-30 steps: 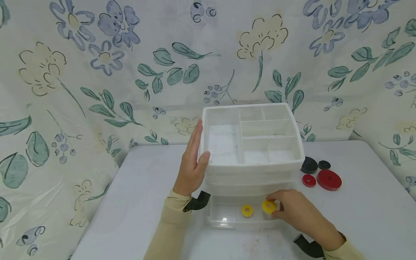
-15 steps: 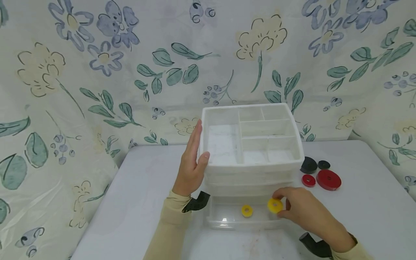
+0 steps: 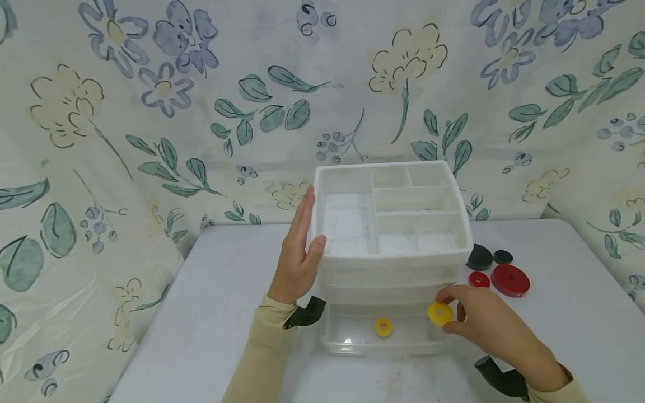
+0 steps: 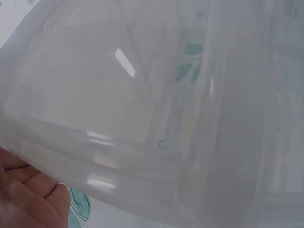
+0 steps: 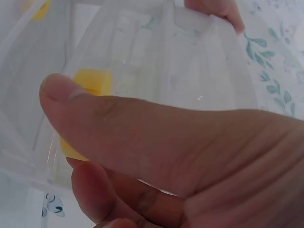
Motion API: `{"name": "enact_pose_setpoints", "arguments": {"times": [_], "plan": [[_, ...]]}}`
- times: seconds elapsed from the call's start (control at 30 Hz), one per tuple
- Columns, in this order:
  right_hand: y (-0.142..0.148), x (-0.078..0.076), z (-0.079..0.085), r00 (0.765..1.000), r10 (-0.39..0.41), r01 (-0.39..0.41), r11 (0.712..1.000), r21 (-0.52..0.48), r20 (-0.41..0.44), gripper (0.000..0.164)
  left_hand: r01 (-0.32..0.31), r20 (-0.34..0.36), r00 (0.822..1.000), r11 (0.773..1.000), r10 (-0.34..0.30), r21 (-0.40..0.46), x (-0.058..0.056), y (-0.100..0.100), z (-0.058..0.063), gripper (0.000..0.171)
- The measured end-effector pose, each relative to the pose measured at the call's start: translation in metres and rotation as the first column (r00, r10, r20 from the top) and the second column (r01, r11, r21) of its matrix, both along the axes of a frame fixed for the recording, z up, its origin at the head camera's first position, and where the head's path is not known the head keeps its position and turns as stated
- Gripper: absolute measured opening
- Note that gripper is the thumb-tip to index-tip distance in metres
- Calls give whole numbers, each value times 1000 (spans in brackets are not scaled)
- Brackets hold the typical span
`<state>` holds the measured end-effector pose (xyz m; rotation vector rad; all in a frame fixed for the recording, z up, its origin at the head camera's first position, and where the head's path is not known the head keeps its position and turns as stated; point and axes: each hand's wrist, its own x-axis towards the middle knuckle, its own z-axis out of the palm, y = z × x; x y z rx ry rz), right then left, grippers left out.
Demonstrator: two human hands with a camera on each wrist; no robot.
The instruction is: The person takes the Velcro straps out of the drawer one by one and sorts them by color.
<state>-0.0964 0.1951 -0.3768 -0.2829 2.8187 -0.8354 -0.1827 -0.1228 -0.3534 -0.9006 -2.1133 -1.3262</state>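
Note:
A white plastic drawer organizer (image 3: 395, 260) stands on the table, its bottom clear drawer (image 3: 347, 348) pulled out. My left hand (image 3: 296, 254) rests flat along the organizer's left side, fingers straight, thumb at the top's front corner. Over the right end of the drawer, my right hand (image 3: 486, 322) pinches a yellow ring (image 3: 440, 314) between thumb and fingers. Part of that ring shows past the thumb (image 5: 118, 123) in the right wrist view. A smaller yellow ring (image 3: 383, 327) lies in the drawer, left of the held one.
To the organizer's right lie a large red disc (image 3: 510, 280), a small red ring (image 3: 478, 279), a large black disc (image 3: 480, 257) and a small black disc (image 3: 503, 256). The organizer's top has several compartments. A floral cloth (image 3: 282, 112) hangs behind the table.
My right hand has moved to the right with the yellow ring, from mid-drawer toward the drawer's right end. The left hand and the organizer have stayed in place.

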Motion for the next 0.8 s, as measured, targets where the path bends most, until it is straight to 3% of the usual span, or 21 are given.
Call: {"name": "enact_pose_setpoints", "arguments": {"times": [0.6,0.8], "plan": [[21,-4,3,1000,-25,25,998,52,7,47,2,-4,1000,1000,-2,4,1,1,1,67],[29,-4,2,999,-21,23,998,61,-34,46,4,-2,1000,1000,-4,5,0,1,0,67]]}}
